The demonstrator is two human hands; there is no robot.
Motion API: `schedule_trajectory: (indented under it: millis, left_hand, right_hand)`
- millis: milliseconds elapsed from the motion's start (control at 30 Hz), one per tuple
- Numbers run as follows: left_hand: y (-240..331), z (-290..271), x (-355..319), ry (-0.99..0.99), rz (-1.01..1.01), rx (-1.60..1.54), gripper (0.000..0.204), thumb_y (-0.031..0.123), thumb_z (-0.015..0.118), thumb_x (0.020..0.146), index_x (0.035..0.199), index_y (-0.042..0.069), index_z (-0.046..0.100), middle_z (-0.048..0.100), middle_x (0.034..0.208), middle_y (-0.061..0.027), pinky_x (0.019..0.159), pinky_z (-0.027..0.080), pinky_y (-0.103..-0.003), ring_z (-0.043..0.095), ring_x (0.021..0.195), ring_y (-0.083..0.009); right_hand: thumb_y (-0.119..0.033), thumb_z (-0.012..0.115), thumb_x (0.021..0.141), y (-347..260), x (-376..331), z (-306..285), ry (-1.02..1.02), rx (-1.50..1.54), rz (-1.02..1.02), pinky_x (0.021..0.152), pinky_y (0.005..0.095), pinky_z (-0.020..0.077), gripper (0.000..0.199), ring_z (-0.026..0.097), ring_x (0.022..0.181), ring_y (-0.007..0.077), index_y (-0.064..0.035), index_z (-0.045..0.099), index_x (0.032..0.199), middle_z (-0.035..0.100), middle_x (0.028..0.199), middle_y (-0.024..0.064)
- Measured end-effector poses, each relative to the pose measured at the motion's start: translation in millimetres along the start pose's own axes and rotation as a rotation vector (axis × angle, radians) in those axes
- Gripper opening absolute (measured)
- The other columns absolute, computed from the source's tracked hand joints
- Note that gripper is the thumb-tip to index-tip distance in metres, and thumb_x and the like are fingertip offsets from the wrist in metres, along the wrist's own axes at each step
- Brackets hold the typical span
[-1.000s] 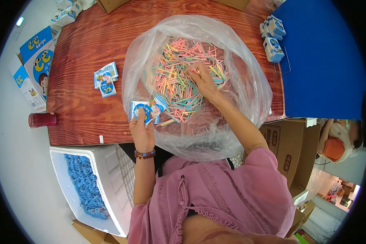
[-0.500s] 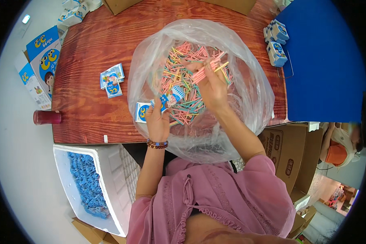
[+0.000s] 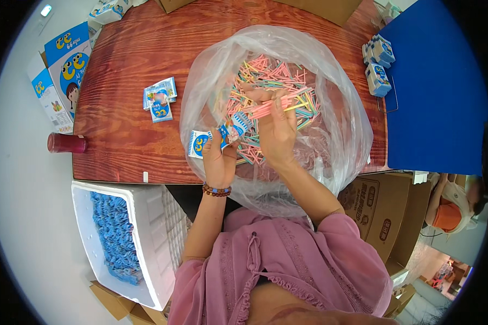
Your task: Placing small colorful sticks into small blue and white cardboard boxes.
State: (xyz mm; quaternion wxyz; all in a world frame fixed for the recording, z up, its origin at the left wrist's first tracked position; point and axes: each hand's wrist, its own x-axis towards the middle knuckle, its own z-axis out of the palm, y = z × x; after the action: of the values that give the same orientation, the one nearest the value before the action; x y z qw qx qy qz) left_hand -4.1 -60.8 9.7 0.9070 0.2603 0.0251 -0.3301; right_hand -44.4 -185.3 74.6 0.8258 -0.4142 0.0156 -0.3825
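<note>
My left hand (image 3: 220,165) is closed around small blue-and-white packets (image 3: 235,130); one upper packet tilts toward my right hand. Another such packet (image 3: 199,144) shows at the left of that hand, and whether it is gripped too I cannot tell. In my right hand (image 3: 278,132) a small bunch of thin pink and yellow sticks (image 3: 297,102) is pinched between thumb and fingers. Both hands are over a large clear plastic bag (image 3: 346,116), spread wide on the table. Loose pink, yellow and green-blue sticks (image 3: 265,70) fill the bag's middle.
Several packets (image 3: 160,100) lie on the red-brown wooden table (image 3: 124,146). A red jar (image 3: 68,143) is at the left edge. Below stands a foam box (image 3: 146,227) of blue packets (image 3: 114,238). Packet stacks (image 3: 378,78) sit at right beside a blue panel (image 3: 439,92).
My right hand has moved left and toward me with the bunch of sticks, closer to the packets in my left hand. The whole view has shifted slightly.
</note>
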Motion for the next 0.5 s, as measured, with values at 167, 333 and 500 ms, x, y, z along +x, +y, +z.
schedule_trajectory:
  millis: [167,333,500]
  left_hand:
    - [1,-1,-1,-0.012,0.023,0.032,0.021,0.023,0.053,0.099,0.102,0.005,0.064,0.068,0.104,-0.0056,0.082,0.054,-0.033,0.065,0.094,-0.0158]
    - [-3,11,-2,0.046,0.074,0.046,0.022,0.024,0.053,0.099,0.100,0.004,0.063,0.068,0.104,-0.0062,0.083,0.053,-0.033,0.065,0.093,-0.0152]
    - [-4,12,3,0.029,0.130,0.028,0.026,0.026,0.052,0.100,0.100,0.002,0.062,0.068,0.105,-0.0075,0.086,0.052,-0.033,0.065,0.094,-0.0157]
  right_hand:
    - [-0.020,0.037,0.104,0,-3,10,-0.014,-0.057,0.014,0.104,0.0422,0.0359,0.017,0.051,0.122,0.0289,-0.0055,0.045,0.102,0.063,0.109,0.0177]
    - [-0.021,0.038,0.103,13,-15,8,-0.055,-0.260,0.056,0.108,0.0413,0.0317,0.021,0.046,0.128,0.0285,-0.0033,0.047,0.109,0.062,0.118,0.0180]
    - [-0.020,0.040,0.102,17,-19,10,-0.050,-0.189,0.098,0.108,0.0398,0.0317,0.024,0.042,0.131,0.0260,-0.0019,0.051,0.113,0.052,0.133,0.0188]
